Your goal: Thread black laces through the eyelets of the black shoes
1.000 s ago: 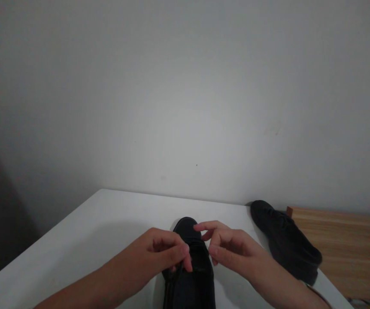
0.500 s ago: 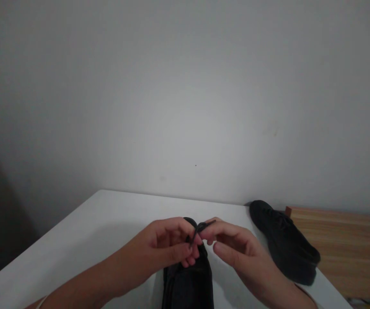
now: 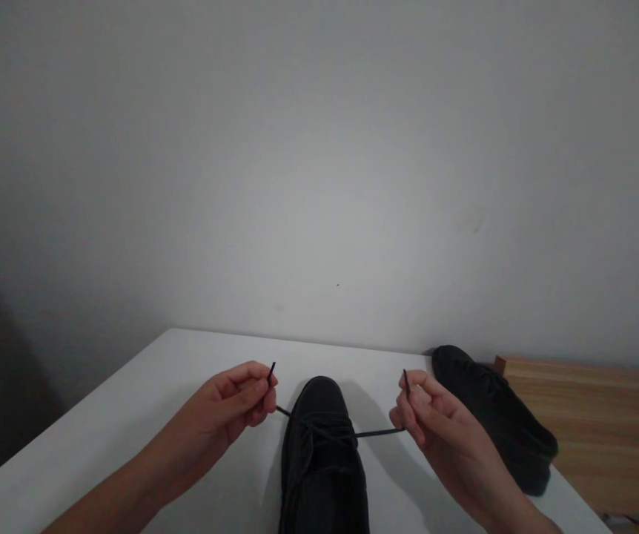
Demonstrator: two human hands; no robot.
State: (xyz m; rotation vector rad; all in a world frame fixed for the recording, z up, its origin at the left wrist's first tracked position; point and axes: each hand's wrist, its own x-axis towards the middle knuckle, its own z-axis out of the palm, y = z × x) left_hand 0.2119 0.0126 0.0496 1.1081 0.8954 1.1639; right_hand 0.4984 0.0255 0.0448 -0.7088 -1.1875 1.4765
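A black lace-up shoe point(image 3: 325, 460) stands on the white table at the bottom centre, its toe toward the wall. To its left, my left hand point(image 3: 242, 400) pinches one end of the black lace, whose tip pokes up above the fingers. My right hand point(image 3: 422, 411), on the other side, is closed on the opposite lace end point(image 3: 378, 432). Both laces stretch outward from the shoe's eyelets, and crossed lacing shows over its tongue.
A second black shoe point(image 3: 491, 415) lies at the right edge of the white table point(image 3: 197, 356). Beyond it is a wood-grained surface point(image 3: 608, 430). A grey wall point(image 3: 319, 185) rises behind the table.
My hands have moved apart from above the shoe, the left one leftward and the right one rightward. The lace ends, earlier bunched between them, are now drawn out to both sides.
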